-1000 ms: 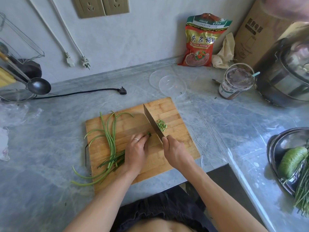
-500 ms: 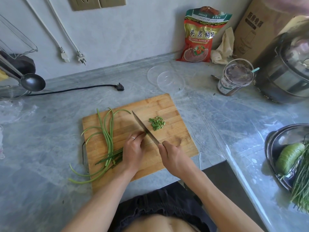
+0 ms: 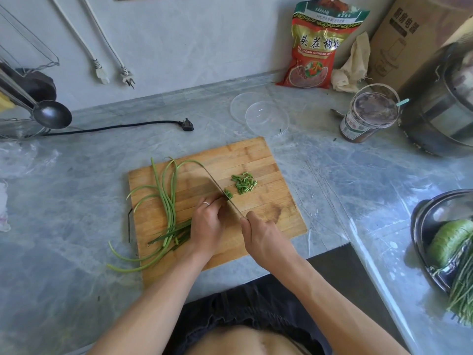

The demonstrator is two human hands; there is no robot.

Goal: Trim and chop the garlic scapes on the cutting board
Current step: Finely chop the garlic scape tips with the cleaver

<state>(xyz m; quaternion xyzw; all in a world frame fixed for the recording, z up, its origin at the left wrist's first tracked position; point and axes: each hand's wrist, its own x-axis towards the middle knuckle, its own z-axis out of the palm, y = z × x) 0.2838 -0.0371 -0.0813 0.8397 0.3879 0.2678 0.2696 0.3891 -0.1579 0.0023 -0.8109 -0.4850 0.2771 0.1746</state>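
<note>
A wooden cutting board [image 3: 268,162] lies on the grey counter. Long green garlic scapes [image 3: 169,198] curve across its left half and hang over the near left edge. My left hand [image 3: 208,224], with a ring on one finger, grips the bundled ends of the scapes, fingers curled. My right hand [image 3: 266,237] holds the handle of a knife [image 3: 220,190], whose blade stands on the board right beside my left fingers. A small heap of chopped pieces [image 3: 244,185] lies to the right of the blade.
Clear plastic lids [image 3: 266,119] lie behind the board, a jar [image 3: 368,116] and a red snack bag [image 3: 314,49] further right. A metal bowl with greens [image 3: 445,242] stands at the right edge. A black power plug [image 3: 186,125] and a ladle [image 3: 51,114] are at the back left.
The knife pushed cut pieces to the right, came back beside my left fingers and has cut a few more pieces. The heap on the right has grown.
</note>
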